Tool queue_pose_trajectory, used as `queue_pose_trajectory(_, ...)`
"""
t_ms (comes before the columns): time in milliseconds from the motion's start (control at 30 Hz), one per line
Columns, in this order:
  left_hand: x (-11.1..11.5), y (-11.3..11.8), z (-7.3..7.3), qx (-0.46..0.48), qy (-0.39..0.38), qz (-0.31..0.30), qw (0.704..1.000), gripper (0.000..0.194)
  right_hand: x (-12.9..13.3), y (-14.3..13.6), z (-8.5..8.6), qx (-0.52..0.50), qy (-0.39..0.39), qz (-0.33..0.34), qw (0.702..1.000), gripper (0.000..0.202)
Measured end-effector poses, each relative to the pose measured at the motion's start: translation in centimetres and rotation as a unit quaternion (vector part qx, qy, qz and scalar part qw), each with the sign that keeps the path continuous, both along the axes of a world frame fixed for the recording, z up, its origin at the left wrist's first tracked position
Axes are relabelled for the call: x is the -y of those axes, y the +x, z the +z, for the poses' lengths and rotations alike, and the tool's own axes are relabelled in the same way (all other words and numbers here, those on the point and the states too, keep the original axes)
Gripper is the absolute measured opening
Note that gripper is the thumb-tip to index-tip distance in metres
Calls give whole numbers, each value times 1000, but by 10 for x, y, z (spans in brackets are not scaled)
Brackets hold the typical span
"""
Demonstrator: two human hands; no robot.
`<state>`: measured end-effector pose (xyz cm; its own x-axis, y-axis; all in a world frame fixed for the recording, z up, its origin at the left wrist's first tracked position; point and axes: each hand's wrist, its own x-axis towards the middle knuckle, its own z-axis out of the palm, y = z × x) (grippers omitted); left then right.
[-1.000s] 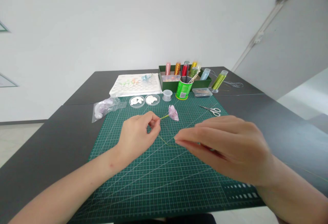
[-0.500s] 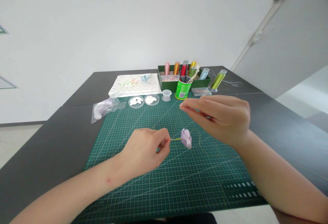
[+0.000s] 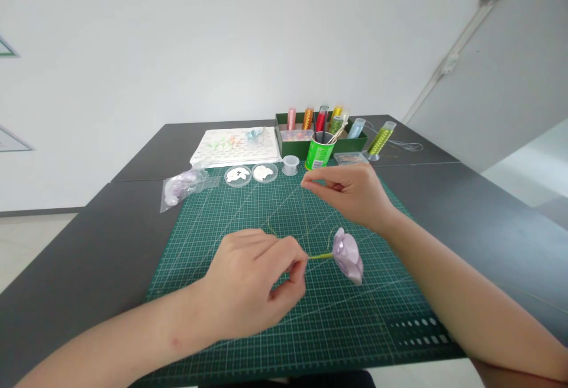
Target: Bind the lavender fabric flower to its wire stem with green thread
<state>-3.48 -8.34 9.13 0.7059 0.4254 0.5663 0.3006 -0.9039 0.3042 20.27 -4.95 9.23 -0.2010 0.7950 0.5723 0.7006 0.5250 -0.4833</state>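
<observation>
My left hand (image 3: 261,278) pinches the green stem of a pale purple artificial flower (image 3: 347,255), whose bloom points right above the mat. A thin yellow-green thread (image 3: 306,222) runs from near the stem up toward my right hand (image 3: 346,190). The fingertips of my right hand are pressed together, holding the thread above and beyond the flower. Another loose bit of thread curls beside the bloom. Under both hands lies a green cutting mat (image 3: 266,352) with a white grid.
At the back stand a green can (image 3: 318,152) of tools, a dark green box (image 3: 295,150) with thread spools, a lime spool (image 3: 382,139) and a white tray (image 3: 239,154). Two dishes of white pieces (image 3: 238,175) and a plastic bag (image 3: 180,190) lie at the left.
My left hand and the flower have come nearer and slightly right. My right hand has shifted left and away from me, with the thread now stretched between the hands.
</observation>
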Motion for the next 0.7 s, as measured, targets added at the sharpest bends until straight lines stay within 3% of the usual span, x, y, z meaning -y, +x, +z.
queue_pose_trajectory(133,-4,-5,5,43,24,29,998,13,-5,-4,-9,-31,-86,24,995,19)
queue_pose_trajectory(267,-11,-8,9,92,33,71,993,17,-8,-10,-20,-46,-122,40,991,20)
queue_pose_trajectory(467,-22,-11,12,133,24,171,976,17,-9,-14,-27,1,-89,75,993,20)
queue_pose_trajectory(700,-40,-16,12,181,-70,241,951,16,6,-19,-15,146,-33,185,971,28)
